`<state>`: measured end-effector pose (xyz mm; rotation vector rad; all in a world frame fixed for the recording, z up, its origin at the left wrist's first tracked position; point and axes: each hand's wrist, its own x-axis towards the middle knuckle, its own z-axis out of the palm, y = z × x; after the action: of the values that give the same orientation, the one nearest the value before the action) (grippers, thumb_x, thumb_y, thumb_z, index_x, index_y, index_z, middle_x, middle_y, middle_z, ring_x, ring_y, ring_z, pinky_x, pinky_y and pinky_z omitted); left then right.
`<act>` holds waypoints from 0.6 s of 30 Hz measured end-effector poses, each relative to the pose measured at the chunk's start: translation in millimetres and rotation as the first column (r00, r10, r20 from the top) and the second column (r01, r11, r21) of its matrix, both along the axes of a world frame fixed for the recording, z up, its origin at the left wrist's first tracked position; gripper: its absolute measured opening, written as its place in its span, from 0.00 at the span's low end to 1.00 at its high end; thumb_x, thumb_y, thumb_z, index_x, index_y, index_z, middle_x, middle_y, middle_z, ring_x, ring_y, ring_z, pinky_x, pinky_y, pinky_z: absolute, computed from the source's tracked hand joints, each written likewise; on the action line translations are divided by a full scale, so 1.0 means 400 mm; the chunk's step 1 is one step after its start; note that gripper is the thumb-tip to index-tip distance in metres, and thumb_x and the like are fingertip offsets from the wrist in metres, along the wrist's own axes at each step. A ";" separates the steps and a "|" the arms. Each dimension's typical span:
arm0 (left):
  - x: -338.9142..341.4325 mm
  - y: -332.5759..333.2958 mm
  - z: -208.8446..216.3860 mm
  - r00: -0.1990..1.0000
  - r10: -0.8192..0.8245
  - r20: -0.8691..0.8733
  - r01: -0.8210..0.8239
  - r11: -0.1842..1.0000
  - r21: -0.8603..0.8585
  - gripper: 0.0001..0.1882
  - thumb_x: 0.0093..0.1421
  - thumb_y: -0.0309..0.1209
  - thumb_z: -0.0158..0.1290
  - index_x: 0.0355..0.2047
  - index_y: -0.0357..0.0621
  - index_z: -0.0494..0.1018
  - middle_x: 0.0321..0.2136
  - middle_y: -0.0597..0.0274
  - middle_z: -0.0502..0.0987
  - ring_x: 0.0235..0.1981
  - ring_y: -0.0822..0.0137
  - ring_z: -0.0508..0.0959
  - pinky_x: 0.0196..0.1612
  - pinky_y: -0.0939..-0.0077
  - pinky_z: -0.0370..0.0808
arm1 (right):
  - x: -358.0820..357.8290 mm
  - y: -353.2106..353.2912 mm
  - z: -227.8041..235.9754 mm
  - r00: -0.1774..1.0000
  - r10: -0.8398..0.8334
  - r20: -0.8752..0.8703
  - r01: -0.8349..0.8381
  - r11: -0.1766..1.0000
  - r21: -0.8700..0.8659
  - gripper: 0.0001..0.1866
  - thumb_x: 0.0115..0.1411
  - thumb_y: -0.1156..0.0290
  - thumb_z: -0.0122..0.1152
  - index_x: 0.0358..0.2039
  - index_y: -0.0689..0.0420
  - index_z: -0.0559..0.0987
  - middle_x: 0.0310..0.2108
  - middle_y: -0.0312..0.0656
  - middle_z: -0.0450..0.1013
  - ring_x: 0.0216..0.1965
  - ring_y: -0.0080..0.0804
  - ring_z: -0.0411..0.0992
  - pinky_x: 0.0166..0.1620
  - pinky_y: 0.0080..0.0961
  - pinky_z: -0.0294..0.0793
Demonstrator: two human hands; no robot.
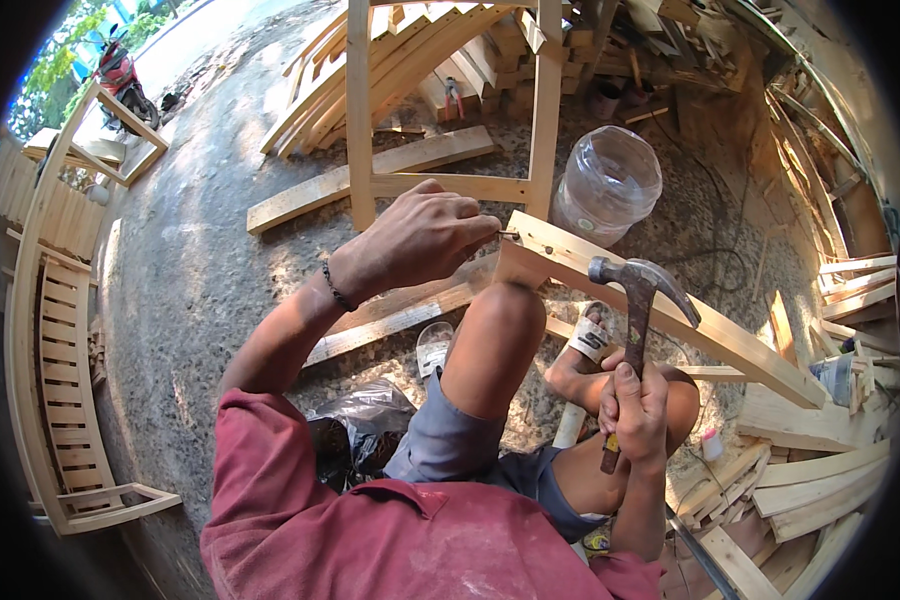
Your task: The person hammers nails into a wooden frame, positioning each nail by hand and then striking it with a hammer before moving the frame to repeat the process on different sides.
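Note:
A long squared wooden beam (710, 335) slants from beside my raised knee toward the lower right. My left hand (420, 238) is at its near-left end, thumb and fingers pinched on a small dark nail (510, 235) at the wood. Several dark spots mark that end of the beam. In my right hand (634, 405) is a claw hammer (638, 300), gripped by its dark handle. The hammer's metal head is up over the beam, to the right of the nail; from this view I cannot tell whether it touches the wood.
A clear plastic jar (610, 185) stands just beyond the beam. Past my left hand is an upright wooden frame (360, 120), with stacked planks (420, 60) and pliers (453, 98) behind. A slatted wooden piece (60, 370) stands far left. Offcuts (820, 480) lie right; a black plastic bag (365, 410) lies near my leg.

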<state>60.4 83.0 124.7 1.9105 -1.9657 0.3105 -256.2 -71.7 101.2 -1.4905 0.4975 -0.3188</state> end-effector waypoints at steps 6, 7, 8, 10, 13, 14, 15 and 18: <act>0.008 0.001 -0.001 1.000 -0.004 0.022 0.004 1.000 0.030 0.08 0.65 0.33 0.56 0.43 0.46 0.77 0.25 0.64 0.73 0.30 0.61 0.77 0.45 0.64 0.73 | 0.023 0.002 0.053 0.999 0.041 -0.002 -0.041 0.997 -0.072 0.15 0.74 0.61 0.48 0.44 0.62 0.73 0.16 0.29 0.63 0.15 0.12 0.59 0.19 0.14 0.60; 0.010 0.001 -0.001 0.999 -0.010 0.039 0.009 1.000 0.024 0.09 0.64 0.33 0.56 0.43 0.46 0.77 0.25 0.65 0.73 0.31 0.61 0.77 0.46 0.64 0.73 | 0.030 0.001 0.062 0.999 0.041 -0.015 -0.042 0.997 -0.070 0.15 0.74 0.62 0.49 0.44 0.62 0.74 0.17 0.28 0.64 0.16 0.11 0.59 0.20 0.14 0.59; 0.012 0.000 -0.002 0.999 -0.014 0.045 0.013 0.999 0.030 0.09 0.64 0.32 0.56 0.44 0.47 0.77 0.25 0.65 0.73 0.31 0.62 0.77 0.46 0.64 0.73 | 0.038 0.000 0.072 0.998 0.047 -0.031 -0.050 0.993 -0.109 0.15 0.74 0.62 0.49 0.44 0.62 0.74 0.17 0.29 0.65 0.16 0.12 0.61 0.20 0.15 0.61; 0.016 -0.001 -0.003 0.998 -0.026 0.051 0.024 0.999 0.044 0.11 0.63 0.32 0.57 0.45 0.48 0.77 0.25 0.66 0.73 0.31 0.63 0.77 0.47 0.64 0.72 | 0.057 -0.005 0.090 0.995 0.049 -0.085 -0.063 0.982 -0.180 0.15 0.74 0.62 0.50 0.44 0.63 0.74 0.17 0.32 0.67 0.17 0.15 0.63 0.21 0.17 0.63; 0.022 -0.002 -0.003 0.996 -0.028 0.079 0.021 0.996 0.083 0.12 0.61 0.30 0.57 0.46 0.49 0.77 0.25 0.66 0.72 0.32 0.64 0.77 0.48 0.64 0.71 | 0.094 -0.015 0.117 0.988 0.063 -0.142 -0.118 0.901 -0.417 0.14 0.73 0.64 0.50 0.43 0.64 0.74 0.18 0.39 0.71 0.18 0.20 0.68 0.23 0.22 0.69; 0.024 -0.002 -0.004 0.996 -0.032 0.078 0.026 0.997 0.079 0.12 0.61 0.30 0.57 0.46 0.49 0.77 0.25 0.66 0.72 0.32 0.65 0.77 0.48 0.65 0.70 | 0.106 -0.017 0.127 0.990 0.078 -0.115 -0.123 0.876 -0.466 0.14 0.73 0.64 0.50 0.42 0.64 0.74 0.18 0.36 0.68 0.17 0.18 0.64 0.22 0.21 0.64; 0.026 -0.003 -0.004 0.996 -0.036 0.078 0.030 0.997 0.074 0.12 0.61 0.30 0.57 0.46 0.49 0.77 0.26 0.67 0.72 0.32 0.65 0.77 0.48 0.65 0.70 | 0.118 -0.017 0.136 0.992 0.095 -0.088 -0.127 0.848 -0.515 0.14 0.74 0.64 0.50 0.42 0.63 0.75 0.17 0.33 0.65 0.16 0.15 0.61 0.21 0.20 0.60; 0.032 -0.005 -0.006 0.996 -0.055 0.072 0.052 0.997 0.050 0.12 0.61 0.30 0.57 0.45 0.49 0.77 0.26 0.67 0.72 0.32 0.65 0.76 0.47 0.65 0.69 | 0.143 -0.014 0.172 0.983 0.112 -0.143 -0.172 0.826 -0.537 0.14 0.74 0.64 0.50 0.40 0.63 0.75 0.18 0.32 0.64 0.18 0.15 0.60 0.23 0.20 0.60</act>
<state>73.3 81.2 122.2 1.8971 -2.0859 0.3254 -199.0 -77.3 170.0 -2.1061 0.3891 -0.2766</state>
